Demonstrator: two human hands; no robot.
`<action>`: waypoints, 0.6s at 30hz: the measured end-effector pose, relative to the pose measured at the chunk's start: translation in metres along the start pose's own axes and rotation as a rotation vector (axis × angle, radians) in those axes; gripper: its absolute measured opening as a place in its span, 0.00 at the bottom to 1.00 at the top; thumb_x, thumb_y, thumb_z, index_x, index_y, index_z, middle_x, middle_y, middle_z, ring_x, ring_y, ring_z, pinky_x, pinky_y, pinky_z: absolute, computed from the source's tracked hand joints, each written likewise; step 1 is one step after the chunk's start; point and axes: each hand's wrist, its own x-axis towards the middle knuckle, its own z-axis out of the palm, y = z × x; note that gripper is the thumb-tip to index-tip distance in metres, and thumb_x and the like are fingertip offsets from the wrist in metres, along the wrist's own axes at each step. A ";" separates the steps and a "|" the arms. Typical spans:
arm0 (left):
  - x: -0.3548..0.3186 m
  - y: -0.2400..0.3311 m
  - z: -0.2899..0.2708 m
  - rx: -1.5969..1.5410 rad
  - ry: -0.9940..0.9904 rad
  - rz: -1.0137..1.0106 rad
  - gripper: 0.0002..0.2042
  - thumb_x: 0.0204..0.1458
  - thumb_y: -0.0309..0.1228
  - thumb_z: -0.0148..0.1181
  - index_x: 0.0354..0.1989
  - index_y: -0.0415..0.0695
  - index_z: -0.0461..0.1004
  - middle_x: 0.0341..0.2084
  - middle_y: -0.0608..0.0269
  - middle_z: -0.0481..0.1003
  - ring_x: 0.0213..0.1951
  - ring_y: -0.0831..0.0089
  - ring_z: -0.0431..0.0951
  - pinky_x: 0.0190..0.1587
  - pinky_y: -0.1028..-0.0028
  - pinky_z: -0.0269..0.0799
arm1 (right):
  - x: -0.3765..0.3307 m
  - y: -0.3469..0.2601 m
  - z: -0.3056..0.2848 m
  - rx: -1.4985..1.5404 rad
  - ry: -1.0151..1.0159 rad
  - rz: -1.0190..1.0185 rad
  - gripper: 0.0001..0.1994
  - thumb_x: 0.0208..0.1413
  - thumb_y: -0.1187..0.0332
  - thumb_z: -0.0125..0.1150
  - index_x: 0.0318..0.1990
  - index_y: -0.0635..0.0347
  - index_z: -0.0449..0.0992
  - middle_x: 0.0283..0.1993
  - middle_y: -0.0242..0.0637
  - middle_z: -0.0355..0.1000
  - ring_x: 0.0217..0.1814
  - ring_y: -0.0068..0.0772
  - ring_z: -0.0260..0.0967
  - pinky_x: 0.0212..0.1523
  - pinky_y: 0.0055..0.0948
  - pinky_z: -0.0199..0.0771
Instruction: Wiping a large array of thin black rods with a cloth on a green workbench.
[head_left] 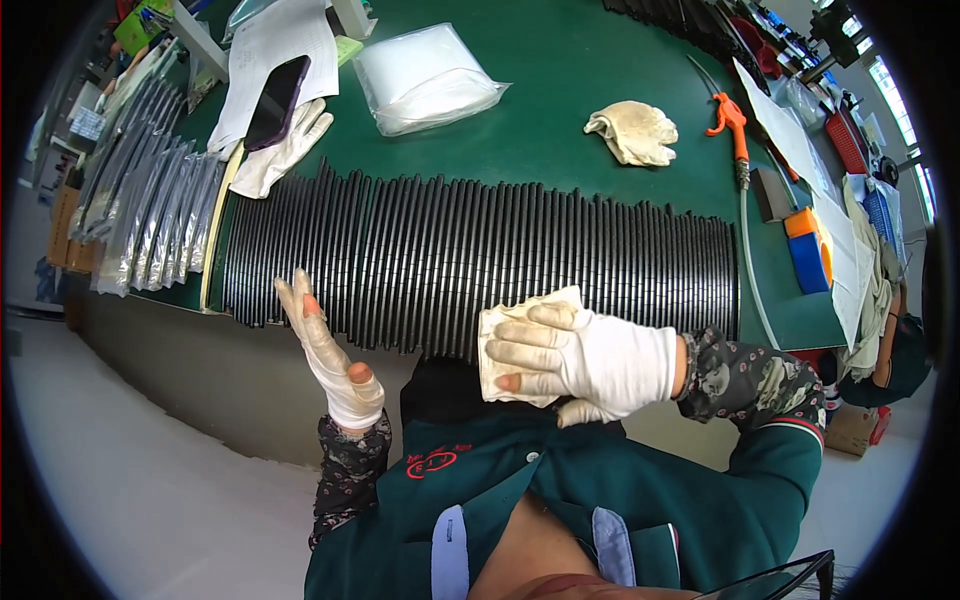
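A long row of black ribbed strips (480, 260) lies side by side across the green table (560, 100). My right hand (585, 355), in a white glove with cut fingertips, presses a folded off-white cloth (520, 340) against the near edge of the strips. My left hand (325, 350), in a worn glove, is raised with fingers spread just in front of the strips' left end, holding nothing.
A crumpled glove (632, 130), a clear plastic bag (425, 80), papers with a dark phone (277, 100) and another glove (285, 150) lie behind the strips. An orange air gun (730, 120) with a hose sits at the right. Silvery packets (150, 215) are stacked at the left.
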 end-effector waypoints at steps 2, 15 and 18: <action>-0.001 0.004 -0.001 0.005 -0.015 -0.025 0.39 0.57 0.66 0.22 0.72 0.55 0.42 0.67 0.45 0.52 0.70 0.41 0.42 0.67 0.45 0.42 | -0.013 0.025 0.004 -0.269 0.140 -0.031 0.35 0.45 0.53 0.61 0.62 0.58 0.64 0.62 0.49 0.60 0.68 0.51 0.54 0.66 0.51 0.53; 0.013 0.023 -0.002 0.036 -0.078 0.124 0.38 0.58 0.65 0.26 0.72 0.54 0.42 0.67 0.43 0.53 0.69 0.38 0.44 0.67 0.45 0.41 | -0.035 0.032 0.000 -0.405 0.167 0.348 0.35 0.49 0.53 0.59 0.64 0.57 0.60 0.63 0.52 0.58 0.70 0.54 0.52 0.69 0.53 0.47; 0.018 0.027 0.002 0.003 -0.039 0.166 0.39 0.58 0.65 0.26 0.72 0.52 0.45 0.66 0.44 0.55 0.68 0.38 0.46 0.67 0.45 0.40 | -0.035 -0.003 0.011 -0.168 0.103 0.088 0.37 0.42 0.56 0.66 0.63 0.52 0.63 0.66 0.49 0.56 0.72 0.51 0.48 0.70 0.53 0.47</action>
